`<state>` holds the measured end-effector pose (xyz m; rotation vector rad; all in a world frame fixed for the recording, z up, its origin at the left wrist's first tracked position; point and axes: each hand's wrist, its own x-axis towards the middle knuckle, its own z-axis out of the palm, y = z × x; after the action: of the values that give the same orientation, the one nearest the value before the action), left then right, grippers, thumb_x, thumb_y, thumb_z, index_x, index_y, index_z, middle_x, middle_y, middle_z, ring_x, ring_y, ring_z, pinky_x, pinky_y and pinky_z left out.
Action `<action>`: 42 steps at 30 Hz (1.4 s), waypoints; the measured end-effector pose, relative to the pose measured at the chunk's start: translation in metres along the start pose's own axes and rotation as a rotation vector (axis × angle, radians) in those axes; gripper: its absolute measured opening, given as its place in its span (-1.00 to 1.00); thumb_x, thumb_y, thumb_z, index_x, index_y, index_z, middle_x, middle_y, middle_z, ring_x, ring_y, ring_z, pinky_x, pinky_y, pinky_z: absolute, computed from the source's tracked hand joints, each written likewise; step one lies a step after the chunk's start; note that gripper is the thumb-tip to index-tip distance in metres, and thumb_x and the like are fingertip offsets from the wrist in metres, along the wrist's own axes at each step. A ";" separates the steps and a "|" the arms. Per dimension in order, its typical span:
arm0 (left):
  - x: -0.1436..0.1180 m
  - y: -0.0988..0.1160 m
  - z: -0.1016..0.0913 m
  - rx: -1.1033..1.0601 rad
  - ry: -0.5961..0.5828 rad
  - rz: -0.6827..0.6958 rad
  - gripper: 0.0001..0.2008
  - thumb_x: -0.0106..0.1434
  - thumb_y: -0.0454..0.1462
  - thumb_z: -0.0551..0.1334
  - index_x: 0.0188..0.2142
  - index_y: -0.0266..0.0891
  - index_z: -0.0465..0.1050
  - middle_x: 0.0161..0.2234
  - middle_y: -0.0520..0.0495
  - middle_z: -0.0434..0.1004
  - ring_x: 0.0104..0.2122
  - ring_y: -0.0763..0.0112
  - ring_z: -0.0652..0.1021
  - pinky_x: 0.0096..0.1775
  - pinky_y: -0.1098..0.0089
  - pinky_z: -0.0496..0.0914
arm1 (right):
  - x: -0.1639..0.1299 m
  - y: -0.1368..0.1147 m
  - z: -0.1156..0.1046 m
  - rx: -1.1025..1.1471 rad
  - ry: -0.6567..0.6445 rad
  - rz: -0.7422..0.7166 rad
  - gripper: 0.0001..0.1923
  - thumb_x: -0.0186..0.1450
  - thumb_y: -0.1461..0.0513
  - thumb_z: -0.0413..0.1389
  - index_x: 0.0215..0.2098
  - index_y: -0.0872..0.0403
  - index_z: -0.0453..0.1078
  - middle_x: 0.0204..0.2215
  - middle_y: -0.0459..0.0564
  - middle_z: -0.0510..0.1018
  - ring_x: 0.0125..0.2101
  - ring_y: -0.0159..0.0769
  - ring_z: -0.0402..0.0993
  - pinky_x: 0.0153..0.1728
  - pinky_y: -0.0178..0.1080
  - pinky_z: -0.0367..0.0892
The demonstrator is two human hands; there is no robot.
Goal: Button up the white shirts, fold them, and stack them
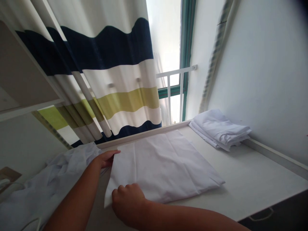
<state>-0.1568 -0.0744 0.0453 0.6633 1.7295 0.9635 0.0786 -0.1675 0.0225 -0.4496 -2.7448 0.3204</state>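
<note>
A folded white cloth (166, 166) lies flat in the middle of a white table (252, 189). My left hand (106, 158) grips the cloth's far left corner, thumb on top. At the near left edge my right hand (127, 202) rests on the same cloth, its fingers curled around the edge. Both forearms come in from the bottom of the view.
A stack of folded white cloths (220, 128) sits at the back right by the wall. A loose heap of white fabric (48, 183) lies to the left. A striped curtain (108, 80) and a window with a white rail (175, 72) stand behind the table.
</note>
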 end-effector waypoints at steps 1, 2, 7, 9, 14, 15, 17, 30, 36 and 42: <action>-0.003 0.005 0.002 -0.022 -0.034 -0.001 -0.77 0.01 -0.24 0.46 -0.38 -0.26 0.49 -0.43 -0.18 0.64 -0.41 0.10 0.64 -0.32 0.18 0.58 | -0.005 0.003 -0.009 0.029 0.032 0.014 -0.92 0.27 0.25 0.15 -0.29 0.12 0.43 -0.37 0.05 0.61 -0.44 -0.13 0.58 -0.54 -0.22 0.36; -0.005 0.012 0.005 -0.042 -0.066 0.002 -0.79 0.04 -0.24 0.44 -0.37 -0.27 0.49 -0.41 -0.18 0.64 -0.40 0.13 0.65 -0.29 0.21 0.58 | -0.010 0.006 -0.019 0.065 0.061 0.044 -0.93 0.26 0.24 0.15 -0.30 0.10 0.42 -0.37 0.03 0.61 -0.45 -0.14 0.57 -0.54 -0.24 0.33; -0.005 0.061 0.040 -0.074 -0.142 0.068 -0.84 0.12 -0.27 0.40 -0.38 -0.29 0.45 -0.50 -0.05 0.57 -0.56 0.42 0.56 -0.50 0.47 0.48 | -0.047 0.031 -0.061 0.428 0.311 0.339 -0.86 0.37 0.27 0.00 -0.24 0.05 0.40 -0.44 -0.07 0.58 -0.48 -0.29 0.46 -0.45 -0.28 0.22; -0.001 0.085 0.066 -0.045 -0.162 0.085 -0.82 0.14 -0.28 0.40 -0.42 -0.29 0.43 -0.56 0.01 0.51 -0.65 0.53 0.47 -0.60 0.55 0.38 | -0.067 0.043 -0.069 0.597 0.440 0.385 -0.73 0.47 0.21 -0.12 -0.26 0.05 0.38 -0.49 -0.10 0.51 -0.50 -0.33 0.37 -0.43 -0.30 0.20; 0.009 0.141 0.158 0.122 -0.207 0.083 -0.81 0.14 -0.30 0.43 -0.42 -0.32 0.44 -0.53 -0.05 0.54 -0.61 0.54 0.49 -0.54 0.57 0.42 | -0.124 0.074 -0.063 0.852 0.794 0.667 -0.53 0.46 -0.08 -0.11 -0.34 0.06 0.38 -0.47 -0.07 0.44 -0.43 -0.30 0.34 -0.34 -0.27 0.31; 0.012 0.149 0.179 0.166 -0.216 0.076 -0.82 0.15 -0.30 0.43 -0.39 -0.34 0.46 -0.49 -0.07 0.56 -0.58 0.53 0.51 -0.51 0.56 0.44 | -0.135 0.079 -0.062 0.905 0.865 0.764 -0.51 0.43 -0.13 -0.06 -0.37 0.06 0.38 -0.46 -0.06 0.45 -0.40 -0.27 0.36 -0.32 -0.25 0.35; 0.017 0.160 0.221 0.257 -0.230 0.059 -0.83 0.23 -0.28 0.38 -0.28 -0.37 0.48 -0.38 -0.10 0.58 -0.49 0.49 0.55 -0.43 0.51 0.48 | -0.153 0.091 -0.062 1.044 0.973 0.912 -0.48 0.35 -0.19 0.01 -0.39 0.07 0.39 -0.45 -0.04 0.46 -0.37 -0.24 0.41 -0.27 -0.21 0.43; 0.057 0.137 0.407 0.605 -0.260 -0.023 -0.62 0.37 -0.16 0.25 0.11 -0.29 0.39 0.06 -0.21 0.46 -0.04 0.20 0.55 -0.04 0.10 0.51 | -0.239 0.158 -0.074 1.432 1.086 1.024 -0.47 0.21 -0.15 0.23 -0.18 0.14 0.48 -0.33 0.04 0.62 -0.28 -0.09 0.59 -0.25 -0.08 0.56; 0.063 0.125 0.431 0.704 -0.307 0.033 -0.63 0.37 -0.16 0.25 0.10 -0.30 0.40 0.04 -0.21 0.48 -0.07 0.22 0.56 -0.07 0.13 0.52 | -0.255 0.181 -0.077 1.566 1.038 1.106 -0.50 0.16 -0.13 0.25 -0.24 0.11 0.40 -0.43 0.03 0.62 -0.39 -0.06 0.61 -0.33 -0.03 0.57; 0.028 0.107 0.397 0.781 -0.345 0.427 -0.61 0.41 -0.05 0.13 -0.01 -0.31 0.46 -0.04 -0.25 0.55 -0.14 0.20 0.60 -0.10 0.19 0.52 | -0.284 0.179 -0.083 1.015 0.991 1.146 -0.59 0.32 -0.07 0.08 -0.02 0.00 0.23 -0.61 -0.25 0.35 -0.71 -0.32 0.32 -0.67 -0.27 0.27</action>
<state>0.2056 0.1221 0.0516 1.6502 1.6489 0.3654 0.4097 -0.0859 -0.0330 -1.3132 -0.9307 1.2177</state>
